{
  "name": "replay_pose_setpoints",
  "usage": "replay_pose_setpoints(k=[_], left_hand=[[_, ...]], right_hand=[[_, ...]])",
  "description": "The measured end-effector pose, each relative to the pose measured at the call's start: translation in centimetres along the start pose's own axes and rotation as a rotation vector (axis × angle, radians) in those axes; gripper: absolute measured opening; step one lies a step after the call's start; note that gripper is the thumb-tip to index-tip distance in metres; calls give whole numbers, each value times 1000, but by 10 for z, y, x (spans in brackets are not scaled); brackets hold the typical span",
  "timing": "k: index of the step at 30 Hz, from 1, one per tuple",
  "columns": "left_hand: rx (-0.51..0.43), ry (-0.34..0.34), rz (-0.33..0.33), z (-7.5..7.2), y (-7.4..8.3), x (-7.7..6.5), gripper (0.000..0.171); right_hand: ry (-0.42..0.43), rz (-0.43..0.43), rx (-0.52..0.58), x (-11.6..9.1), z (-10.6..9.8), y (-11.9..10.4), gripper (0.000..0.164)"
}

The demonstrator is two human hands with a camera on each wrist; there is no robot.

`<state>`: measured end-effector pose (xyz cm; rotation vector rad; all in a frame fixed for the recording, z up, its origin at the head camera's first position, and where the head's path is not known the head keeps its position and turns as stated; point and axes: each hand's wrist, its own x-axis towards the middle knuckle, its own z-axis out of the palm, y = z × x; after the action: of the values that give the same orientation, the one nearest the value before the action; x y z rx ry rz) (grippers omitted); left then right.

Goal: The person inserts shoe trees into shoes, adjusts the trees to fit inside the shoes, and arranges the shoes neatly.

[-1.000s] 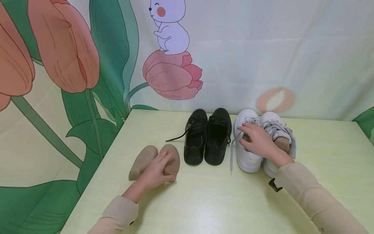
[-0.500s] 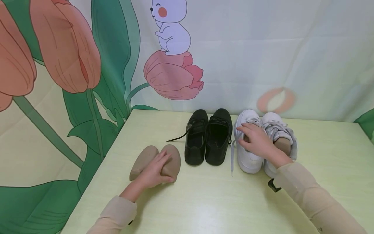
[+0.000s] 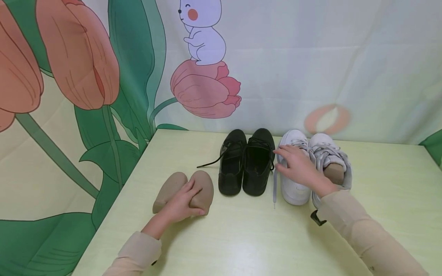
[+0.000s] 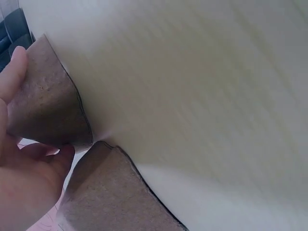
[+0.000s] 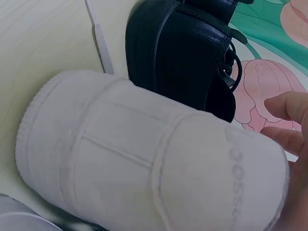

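Observation:
My left hand (image 3: 177, 207) grips the right one of two brown moulded-paper shoe inserts (image 3: 203, 184) at the table's left. In the left wrist view, thumb and fingers lie on opposite sides of that insert (image 4: 45, 96). The other shoe insert (image 3: 170, 188) lies right beside it. My right hand (image 3: 297, 165) is over the opening of the left white sneaker (image 3: 295, 193), its fingers loosely spread toward the black shoes. The sneaker's heel (image 5: 115, 149) fills much of the right wrist view. A brown insert (image 3: 333, 172) shows inside the right white sneaker (image 3: 321, 141).
Two black lace-up shoes (image 3: 230, 184) stand between the inserts and the sneakers, one black lace (image 3: 208, 165) trailing left. A grey lace (image 3: 274, 188) hangs onto the table (image 3: 241, 237) beside the left sneaker. A printed curtain (image 3: 276, 69) rises behind the table.
My right hand has shifted a little left across the white sneaker, toward the black shoes. The left hand has stayed almost still on the insert.

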<state>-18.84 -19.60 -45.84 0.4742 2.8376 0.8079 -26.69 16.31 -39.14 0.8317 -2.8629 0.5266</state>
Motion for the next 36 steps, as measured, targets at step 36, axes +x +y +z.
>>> replay_pose_setpoints(k=[36], left_hand=[[71, 73, -41, 8, 6, -2, 73]], right_hand=[[10, 33, -17, 4, 12, -8, 42]])
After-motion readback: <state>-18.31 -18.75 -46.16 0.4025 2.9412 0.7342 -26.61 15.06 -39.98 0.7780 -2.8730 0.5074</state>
